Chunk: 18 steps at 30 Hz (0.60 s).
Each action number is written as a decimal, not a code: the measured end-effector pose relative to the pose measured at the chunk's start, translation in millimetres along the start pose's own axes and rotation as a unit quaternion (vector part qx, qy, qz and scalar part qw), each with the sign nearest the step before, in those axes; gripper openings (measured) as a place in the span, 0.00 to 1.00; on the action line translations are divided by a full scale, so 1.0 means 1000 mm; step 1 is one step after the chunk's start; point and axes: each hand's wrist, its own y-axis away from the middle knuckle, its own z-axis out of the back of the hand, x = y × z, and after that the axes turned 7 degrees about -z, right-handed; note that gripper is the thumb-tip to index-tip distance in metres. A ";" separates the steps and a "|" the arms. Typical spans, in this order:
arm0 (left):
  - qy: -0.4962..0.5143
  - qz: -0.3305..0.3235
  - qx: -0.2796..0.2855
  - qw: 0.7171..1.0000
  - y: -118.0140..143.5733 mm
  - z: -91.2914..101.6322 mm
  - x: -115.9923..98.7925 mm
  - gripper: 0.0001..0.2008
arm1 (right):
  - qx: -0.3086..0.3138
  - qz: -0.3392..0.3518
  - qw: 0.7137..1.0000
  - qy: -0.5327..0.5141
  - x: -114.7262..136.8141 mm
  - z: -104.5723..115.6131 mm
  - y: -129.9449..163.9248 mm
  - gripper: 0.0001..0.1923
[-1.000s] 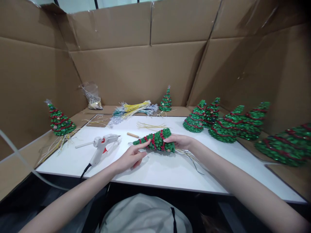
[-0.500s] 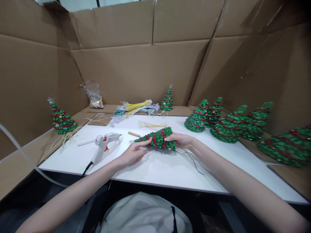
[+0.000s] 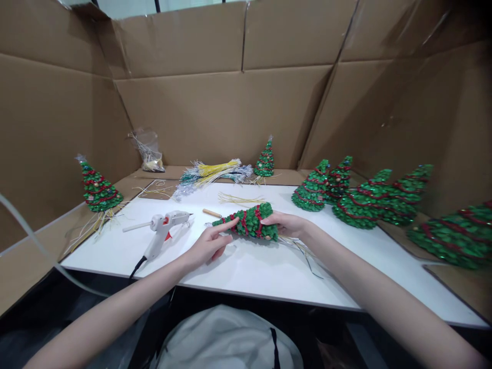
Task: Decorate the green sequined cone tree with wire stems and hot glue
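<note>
Green tree (image 3: 249,223) lay sideways over the white table (image 3: 269,266), tip pointing left. Right hand (image 3: 286,224) clasped its wide base; left hand (image 3: 207,246) pinched the narrow end, fingers loosely curled.

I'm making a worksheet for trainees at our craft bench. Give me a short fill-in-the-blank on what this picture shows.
1. Both hands, left hand and right hand, hold a small green tree that lies on its ____.
2. The glue gun rests on the white ____, to the left of the hands.
3. The garland wound around the held tree is ____ in colour.
4. The walls around the table are made of ____.

Missing words: side; table; red; cardboard
</note>
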 end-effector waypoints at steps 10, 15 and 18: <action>-0.019 0.016 0.006 1.000 -0.002 -0.001 -0.001 0.28 | -0.004 0.003 1.000 -0.012 0.002 -0.005 0.002 0.18; -0.012 0.027 0.003 1.000 -0.006 0.001 -0.003 0.27 | -0.006 0.008 1.000 -0.019 0.003 -0.007 0.003 0.14; -0.003 0.030 0.001 1.000 -0.008 0.002 -0.001 0.27 | -0.007 0.002 1.000 -0.026 0.004 -0.008 0.004 0.14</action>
